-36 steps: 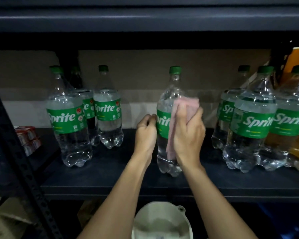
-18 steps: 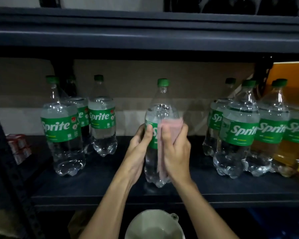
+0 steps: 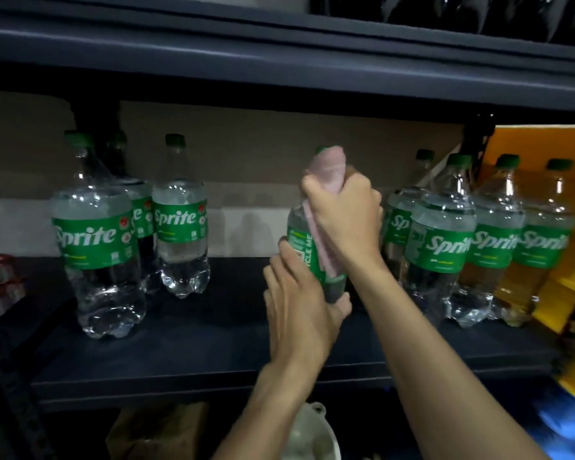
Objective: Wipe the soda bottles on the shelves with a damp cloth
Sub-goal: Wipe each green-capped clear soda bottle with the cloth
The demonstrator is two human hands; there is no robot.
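A clear Sprite bottle (image 3: 301, 240) with a green label stands in the middle of the dark shelf (image 3: 186, 353). My left hand (image 3: 299, 303) grips its lower part from the left. My right hand (image 3: 346, 214) is wrapped round its shoulder and neck, pressing a pink cloth (image 3: 329, 167) that covers most of the cap and hangs down the bottle's front. Three more Sprite bottles (image 3: 93, 234) stand at the left, and several Sprite bottles (image 3: 442, 240) at the right.
An upper shelf (image 3: 279, 61) hangs low over the bottle caps. Yellow packaging (image 3: 565, 287) lies at the far right, small red-and-white packs (image 3: 0, 280) at the far left. A white basin (image 3: 309, 439) and a brown bag (image 3: 160, 433) sit below the shelf.
My right hand slid the pink cloth up from the label to the neck and cap. My left hand dropped lower on the bottle, which has turned. The view tilted upward.
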